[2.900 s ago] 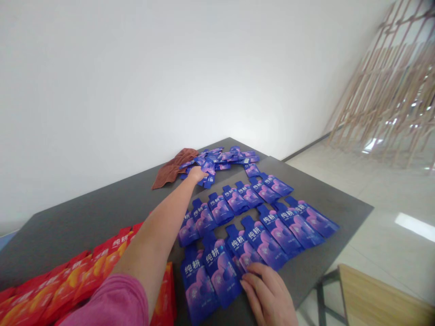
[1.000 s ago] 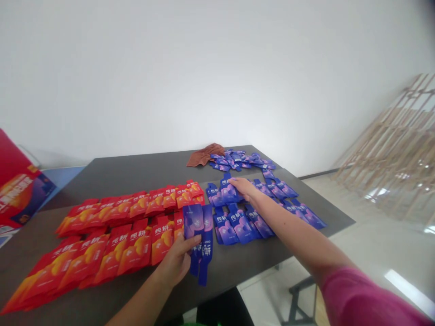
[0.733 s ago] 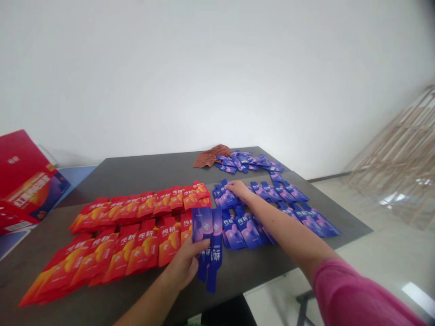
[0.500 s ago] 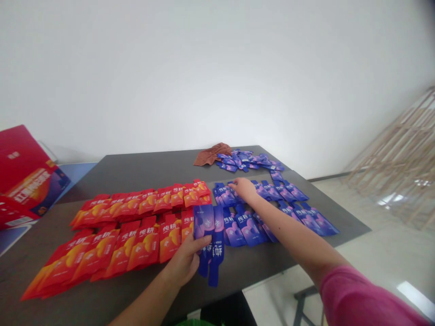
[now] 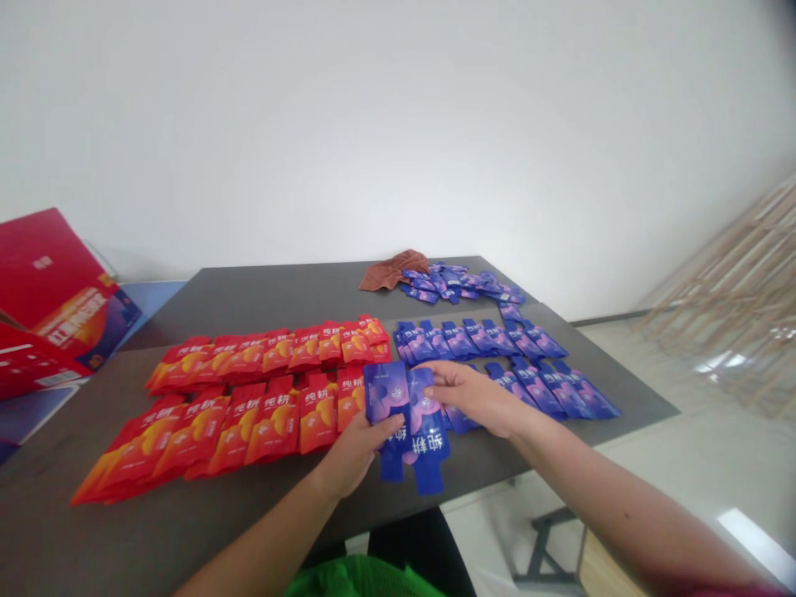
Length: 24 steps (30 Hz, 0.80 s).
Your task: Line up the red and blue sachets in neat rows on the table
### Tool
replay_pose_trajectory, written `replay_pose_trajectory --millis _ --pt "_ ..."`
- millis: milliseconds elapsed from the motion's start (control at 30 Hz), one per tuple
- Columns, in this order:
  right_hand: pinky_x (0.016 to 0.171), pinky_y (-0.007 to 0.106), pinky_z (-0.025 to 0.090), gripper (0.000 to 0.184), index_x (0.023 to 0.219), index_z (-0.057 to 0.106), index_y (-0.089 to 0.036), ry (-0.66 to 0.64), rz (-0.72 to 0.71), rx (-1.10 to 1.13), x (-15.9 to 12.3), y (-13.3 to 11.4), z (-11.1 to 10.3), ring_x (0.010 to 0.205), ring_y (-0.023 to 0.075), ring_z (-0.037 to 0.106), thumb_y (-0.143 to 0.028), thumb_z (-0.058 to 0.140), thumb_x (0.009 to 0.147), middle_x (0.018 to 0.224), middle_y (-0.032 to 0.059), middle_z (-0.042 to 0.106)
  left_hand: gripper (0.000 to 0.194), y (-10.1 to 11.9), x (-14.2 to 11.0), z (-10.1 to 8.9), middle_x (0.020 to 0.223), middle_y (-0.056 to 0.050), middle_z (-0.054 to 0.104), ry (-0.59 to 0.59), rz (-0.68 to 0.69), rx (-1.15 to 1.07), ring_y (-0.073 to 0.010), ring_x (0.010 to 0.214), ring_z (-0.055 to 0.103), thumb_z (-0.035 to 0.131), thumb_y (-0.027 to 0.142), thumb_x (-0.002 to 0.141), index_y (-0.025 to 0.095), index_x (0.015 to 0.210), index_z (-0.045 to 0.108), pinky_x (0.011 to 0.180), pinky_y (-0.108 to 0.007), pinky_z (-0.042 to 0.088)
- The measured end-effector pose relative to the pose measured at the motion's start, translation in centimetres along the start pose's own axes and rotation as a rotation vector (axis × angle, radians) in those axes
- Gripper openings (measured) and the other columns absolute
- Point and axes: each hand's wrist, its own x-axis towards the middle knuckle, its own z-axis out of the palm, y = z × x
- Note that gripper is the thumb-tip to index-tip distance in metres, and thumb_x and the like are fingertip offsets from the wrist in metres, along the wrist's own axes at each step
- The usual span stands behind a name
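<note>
My left hand is closed around a blue pouch held upside down over the table's front edge, its thumb pressing on the front. Whether more pouches lie behind it is hard to make out. My right hand pinches the side of a second blue pouch, which overlaps the first and is also upside down. To the left, red-orange pouches lie overlapping in two rows. Two rows of blue pouches spread on the right, partly covered by my right hand.
At the back, a loose heap of blue pouches lies beside a crumpled brown cloth on the dark table. A red printed box stands at the left. Wooden slats lean at the far right, and a stool is below.
My right hand has come back from the far row of blue pouches to the ones at my left hand, and now holds one there. The view has shifted slightly.
</note>
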Motion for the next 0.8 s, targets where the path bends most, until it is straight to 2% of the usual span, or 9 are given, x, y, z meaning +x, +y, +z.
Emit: replay_pose_trajectory --millis 100,200,267,367,433,533,600,700,800 --pt "0.055 0.023 0.042 0.029 0.101 0.063 -0.021 0.123 0.041 0.042 -0.3 0.6 -0.3 0.054 0.01 0.052 -0.028 0.069 0.073 0.065 -0.0068 0.059 0.037 -0.1 0.0 -0.1 0.088 -0.007 0.073 0.042 -0.018 0.008 -0.0183 0.07 0.067 0.077 0.033 0.076 0.016 0.108 0.069 0.07 -0.032 0.054" --pt "0.054 0.024 0.043 0.034 0.103 0.059 -0.022 0.304 -0.005 0.084 -1.0 1.3 -0.5 0.053 0.0106 0.051 -0.03 0.07 0.072 0.06 -0.0084 0.055 0.047 -0.1 0.0 -0.3 0.099 -0.009 0.074 0.072 -0.036 0.032 -0.0221 0.085 0.069 0.081 0.03 0.071 0.017 0.114 0.068 0.081 -0.033 0.053" --pt "0.054 0.024 0.045 0.037 0.103 0.056 -0.023 0.352 -0.019 0.094 -1.8 1.6 -0.5 0.053 0.0109 0.052 -0.033 0.071 0.071 0.062 -0.0086 0.055 0.048 -0.2 0.0 -0.4 0.098 -0.009 0.074 0.08 -0.055 0.091 -0.0229 0.086 0.07 0.083 0.028 0.068 0.016 0.112 0.069 0.082 -0.033 0.053" --pt "0.061 0.026 0.05 0.036 0.1 0.057 -0.024 0.281 0.018 0.117 -3.3 1.5 -0.8 0.067 0.0131 0.06 -0.035 0.074 0.071 0.078 -0.0045 0.063 0.044 -0.1 -0.2 -0.5 0.092 -0.009 0.075 0.058 -0.093 0.181 -0.0235 0.084 0.07 0.084 0.03 0.066 0.015 0.106 0.072 0.079 -0.032 0.053" --pt "0.065 0.027 0.051 0.038 0.105 0.059 -0.024 0.23 0.061 0.114 -4.2 1.3 -1.3 0.076 0.0149 0.064 -0.038 0.074 0.073 0.09 -0.0012 0.067 0.043 0.1 -0.5 -0.6 0.092 -0.009 0.075 -0.026 -0.128 0.225 -0.0249 0.086 0.069 0.084 0.031 0.065 0.015 0.103 0.073 0.081 -0.034 0.053" --pt "0.057 0.024 0.048 0.038 0.109 0.067 -0.023 0.094 0.145 0.004 -5.0 1.1 -2.1 0.07 0.0145 0.063 -0.039 0.073 0.075 0.086 0.0006 0.069 0.041 0.4 -0.8 -0.5 0.095 -0.01 0.075 -0.183 -0.174 0.268 -0.027 0.091 0.069 0.083 0.032 0.066 0.014 0.101 0.075 0.087 -0.036 0.051" --pt "0.056 0.024 0.047 0.028 0.098 0.073 -0.022 -0.011 0.186 -0.099 -5.1 1.3 -2.8 0.068 0.0145 0.062 -0.038 0.073 0.074 0.083 0.0009 0.071 0.041 0.5 -0.9 -0.5 0.097 -0.009 0.075 -0.205 -0.178 0.253 -0.0269 0.094 0.069 0.083 0.033 0.067 0.015 0.103 0.075 0.089 -0.036 0.051" --pt "0.065 0.027 0.051 0.021 0.089 0.077 -0.022 0.031 0.176 -0.147 -5.0 1.7 -4.7 0.076 0.0169 0.065 -0.035 0.073 0.074 0.09 0.0019 0.074 0.044 0.5 -0.7 -0.6 0.091 -0.008 0.075 -0.018 -0.141 0.203 -0.0256 0.086 0.071 0.084 0.034 0.065 0.016 0.104 0.073 0.082 -0.035 0.054" --pt "0.067 0.028 0.053 0.022 0.088 0.076 -0.021 0.375 0.13 -0.109 -3.6 2.2 -8.0 0.073 0.0163 0.065 -0.032 0.076 0.069 0.086 0.0024 0.074 0.041 0.6 -0.3 -1.0 0.084 -0.008 0.075 0.209 -0.05 0.172 -0.0241 0.076 0.071 0.084 0.036 0.065 0.016 0.1 0.073 0.076 -0.035 0.056"
